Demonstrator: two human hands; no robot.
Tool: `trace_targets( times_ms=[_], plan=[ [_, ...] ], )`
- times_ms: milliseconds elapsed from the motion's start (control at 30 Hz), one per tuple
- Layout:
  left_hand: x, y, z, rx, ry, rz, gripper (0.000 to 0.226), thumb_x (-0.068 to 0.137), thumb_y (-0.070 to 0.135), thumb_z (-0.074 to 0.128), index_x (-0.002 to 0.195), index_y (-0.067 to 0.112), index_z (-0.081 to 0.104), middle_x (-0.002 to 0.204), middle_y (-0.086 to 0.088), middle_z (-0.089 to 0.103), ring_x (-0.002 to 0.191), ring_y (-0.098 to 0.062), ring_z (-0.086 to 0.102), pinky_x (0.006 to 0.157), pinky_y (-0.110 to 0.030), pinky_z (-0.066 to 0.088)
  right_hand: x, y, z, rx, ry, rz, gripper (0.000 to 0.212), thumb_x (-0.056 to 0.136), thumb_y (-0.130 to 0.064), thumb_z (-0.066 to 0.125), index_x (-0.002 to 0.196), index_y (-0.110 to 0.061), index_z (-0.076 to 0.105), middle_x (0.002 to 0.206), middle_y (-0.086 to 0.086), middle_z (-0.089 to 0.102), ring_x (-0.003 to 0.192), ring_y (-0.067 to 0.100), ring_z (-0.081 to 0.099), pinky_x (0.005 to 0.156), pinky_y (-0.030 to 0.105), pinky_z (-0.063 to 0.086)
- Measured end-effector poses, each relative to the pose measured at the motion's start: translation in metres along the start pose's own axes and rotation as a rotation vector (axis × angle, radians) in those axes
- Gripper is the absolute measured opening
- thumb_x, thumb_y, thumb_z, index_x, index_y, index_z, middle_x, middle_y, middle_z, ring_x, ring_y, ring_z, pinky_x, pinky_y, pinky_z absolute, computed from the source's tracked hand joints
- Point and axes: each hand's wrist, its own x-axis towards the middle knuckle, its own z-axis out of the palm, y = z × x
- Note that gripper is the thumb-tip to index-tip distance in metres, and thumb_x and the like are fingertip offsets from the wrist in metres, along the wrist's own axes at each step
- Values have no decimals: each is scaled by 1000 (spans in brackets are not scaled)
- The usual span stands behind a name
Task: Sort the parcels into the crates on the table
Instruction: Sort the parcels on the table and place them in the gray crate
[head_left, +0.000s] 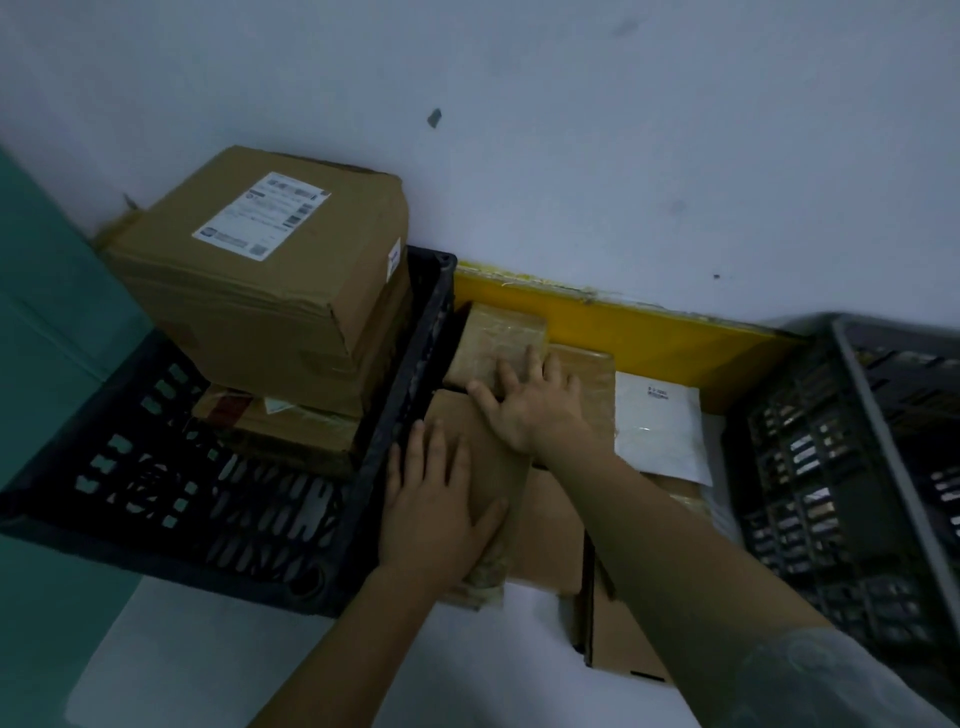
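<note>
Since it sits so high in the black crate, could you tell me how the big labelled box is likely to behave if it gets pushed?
The big labelled box rests on smaller parcels, well above the black crate rim, so a shove could probably tip or slide it. Its creased, dented cardboard suggests the walls may give under pressure.

- Left hand (435, 512) and forearm: bare, with no sleeve, glove or ring in sight.
- Right hand (532, 402): bare; a faint patterned marking shows on the upper forearm.
</note>
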Motion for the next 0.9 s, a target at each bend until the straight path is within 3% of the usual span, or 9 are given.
trace_targets(
  times_ms=[233, 367, 500, 600, 733, 900],
  plan=[
    [16, 26, -24, -31, 110, 110, 84, 100, 69, 27, 165, 16, 36, 175, -19, 21, 163, -40, 8, 129, -63, 7, -39, 64, -37, -17, 205, 106, 91, 97, -86, 3, 172, -35, 14, 181, 10, -5, 166, 41, -6, 129, 68, 10],
    [22, 61, -35, -57, 137, 199, 80, 105, 67, 22, 170, 20, 18, 178, -14, 7, 164, -35, -2, 132, -57, 3, -84, 118, -38, 75, 289, 216, 88, 99, -85, 10, 172, -36, 13, 181, 8, -2, 166, 37, -3, 130, 63, 14],
    [16, 97, -30, -94, 134, 278, 76, 107, 63, 21, 171, 23, 15, 178, -12, 6, 165, -34, -3, 133, -54, 4, -138, 157, 3, 157, 332, 311, 86, 101, -83, 18, 172, -34, 11, 181, 8, 6, 166, 36, 4, 131, 61, 17],
    [6, 118, -18, -125, 82, 316, 69, 110, 57, 28, 170, 25, 17, 179, -10, 6, 165, -33, -1, 133, -52, 4, -174, 169, 54, 206, 302, 395, 91, 99, -83, 30, 171, -34, 5, 179, 11, 11, 164, 38, 12, 130, 59, 22],
    [-4, 137, 3, -133, 22, 316, 69, 109, 58, 30, 170, 27, 17, 178, -7, 13, 164, -31, 8, 133, -50, 12, -200, 168, 114, 302, 190, 434, 116, 85, -95, 38, 167, -34, -17, 178, 15, 0, 161, 43, 14, 126, 60, 28],
    [-19, 148, 25, -140, -36, 236, 67, 109, 53, 32, 169, 25, 20, 176, -6, 20, 162, -30, 16, 131, -49, 19, -189, 172, 154, 379, 107, 442, 126, 79, -93, 51, 167, -35, -17, 176, 18, -1, 157, 48, 17, 122, 61, 31]
  ],
)
